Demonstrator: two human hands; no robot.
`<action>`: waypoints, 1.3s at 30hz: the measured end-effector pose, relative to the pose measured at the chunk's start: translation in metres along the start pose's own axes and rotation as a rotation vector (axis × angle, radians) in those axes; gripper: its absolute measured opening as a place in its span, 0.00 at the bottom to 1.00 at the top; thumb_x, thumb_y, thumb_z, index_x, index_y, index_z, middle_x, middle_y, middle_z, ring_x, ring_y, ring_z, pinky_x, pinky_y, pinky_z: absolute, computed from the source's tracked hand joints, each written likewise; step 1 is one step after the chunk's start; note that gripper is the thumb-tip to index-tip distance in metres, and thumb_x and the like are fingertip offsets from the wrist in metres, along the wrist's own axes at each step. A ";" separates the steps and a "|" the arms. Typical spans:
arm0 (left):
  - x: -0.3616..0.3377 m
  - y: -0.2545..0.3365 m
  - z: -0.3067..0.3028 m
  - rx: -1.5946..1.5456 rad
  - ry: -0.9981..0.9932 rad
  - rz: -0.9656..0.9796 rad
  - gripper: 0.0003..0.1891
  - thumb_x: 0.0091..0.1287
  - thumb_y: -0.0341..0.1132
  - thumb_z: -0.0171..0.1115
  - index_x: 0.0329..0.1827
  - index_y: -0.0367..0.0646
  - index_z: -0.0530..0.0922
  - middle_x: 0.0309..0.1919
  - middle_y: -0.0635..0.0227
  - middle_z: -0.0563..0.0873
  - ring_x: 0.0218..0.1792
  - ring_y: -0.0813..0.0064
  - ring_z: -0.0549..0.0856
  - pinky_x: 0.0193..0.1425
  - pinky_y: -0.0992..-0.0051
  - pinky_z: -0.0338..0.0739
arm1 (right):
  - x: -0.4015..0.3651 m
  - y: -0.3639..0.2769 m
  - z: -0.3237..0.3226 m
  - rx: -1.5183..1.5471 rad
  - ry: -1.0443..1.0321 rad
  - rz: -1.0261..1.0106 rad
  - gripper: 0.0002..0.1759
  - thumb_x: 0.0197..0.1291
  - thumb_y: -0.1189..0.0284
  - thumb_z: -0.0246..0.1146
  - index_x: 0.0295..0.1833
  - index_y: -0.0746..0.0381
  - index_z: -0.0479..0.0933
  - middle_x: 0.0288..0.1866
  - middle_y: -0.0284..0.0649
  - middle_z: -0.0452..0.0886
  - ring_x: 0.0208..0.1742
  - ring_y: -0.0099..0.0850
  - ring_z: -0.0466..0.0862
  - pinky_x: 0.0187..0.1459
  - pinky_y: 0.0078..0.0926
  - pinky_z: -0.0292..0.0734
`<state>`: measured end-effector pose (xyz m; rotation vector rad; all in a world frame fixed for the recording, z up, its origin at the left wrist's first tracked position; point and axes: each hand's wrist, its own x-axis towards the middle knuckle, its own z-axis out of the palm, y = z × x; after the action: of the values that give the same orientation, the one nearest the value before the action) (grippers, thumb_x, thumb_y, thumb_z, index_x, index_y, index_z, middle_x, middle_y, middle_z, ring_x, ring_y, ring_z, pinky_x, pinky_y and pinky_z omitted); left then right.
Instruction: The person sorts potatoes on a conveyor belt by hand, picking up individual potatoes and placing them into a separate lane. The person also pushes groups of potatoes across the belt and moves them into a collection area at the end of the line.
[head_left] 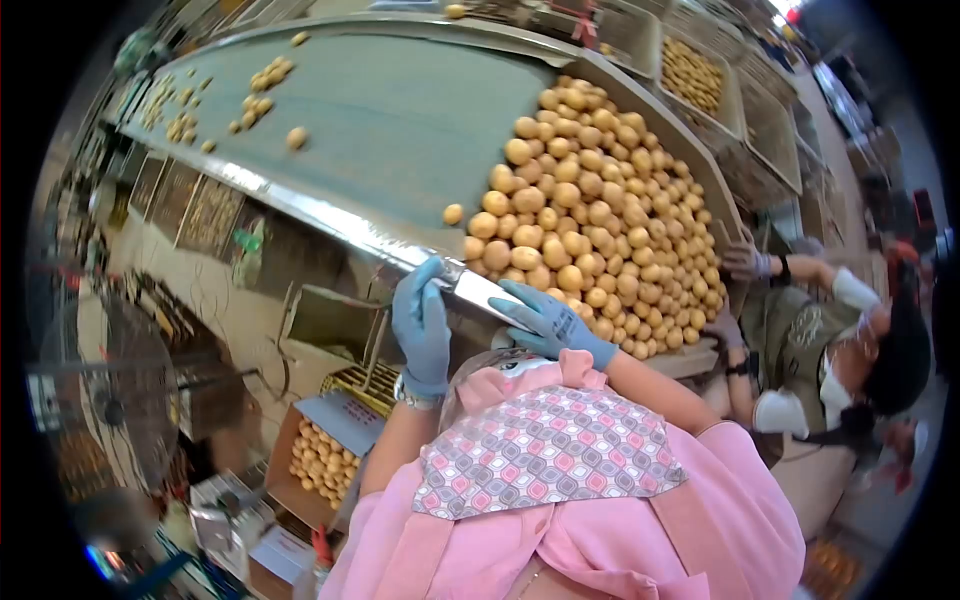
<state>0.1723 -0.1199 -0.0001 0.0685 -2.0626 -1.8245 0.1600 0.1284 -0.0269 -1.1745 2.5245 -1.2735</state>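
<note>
My left hand (pixel 420 325), in a blue glove with a watch at the wrist, is at the near metal rail (pixel 345 225) of the conveyor, fingers extended toward its edge and nothing visible in them. My right hand (pixel 555 325), also blue-gloved, lies over the rail's right end with fingers spread, close to the potatoes. A large heap of potatoes (pixel 600 220) covers the right end of the green belt (pixel 400 120). One single potato (pixel 453 214) lies left of the heap, near the rail.
More potatoes (pixel 265 80) are scattered on the belt's far left. A co-worker (pixel 820 350) at right has both hands at the heap's edge. Below left stands a cardboard box (pixel 285 465) of potatoes. Crates (pixel 745 100) line the far right side. A large fan (pixel 105 370) stands left.
</note>
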 end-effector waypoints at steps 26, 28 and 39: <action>0.089 0.022 0.125 0.197 -0.771 0.173 0.27 0.69 0.29 0.73 0.72 0.39 0.81 0.60 0.57 0.87 0.58 0.61 0.86 0.66 0.63 0.82 | -0.113 0.035 -0.037 0.866 0.642 0.728 0.21 0.80 0.66 0.61 0.73 0.58 0.80 0.63 0.39 0.86 0.62 0.35 0.86 0.61 0.34 0.83; 0.063 0.034 0.155 0.194 -0.952 0.218 0.27 0.69 0.32 0.74 0.72 0.39 0.81 0.64 0.53 0.86 0.63 0.55 0.85 0.70 0.60 0.79 | -0.078 0.018 -0.061 1.118 0.564 0.583 0.18 0.80 0.67 0.60 0.70 0.57 0.81 0.63 0.39 0.85 0.65 0.30 0.83 0.61 0.31 0.82; 0.112 -0.010 0.145 0.562 -0.403 0.451 0.18 0.77 0.33 0.64 0.66 0.33 0.82 0.69 0.46 0.82 0.72 0.43 0.78 0.77 0.47 0.71 | -0.095 0.206 -0.033 2.017 0.581 1.148 0.12 0.72 0.68 0.65 0.55 0.61 0.82 0.56 0.41 0.88 0.57 0.31 0.88 0.53 0.22 0.88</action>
<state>0.0204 -0.0162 0.0063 -0.6063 -2.5419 -1.0161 0.0905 0.2869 -0.1771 0.9298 0.4095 -2.2855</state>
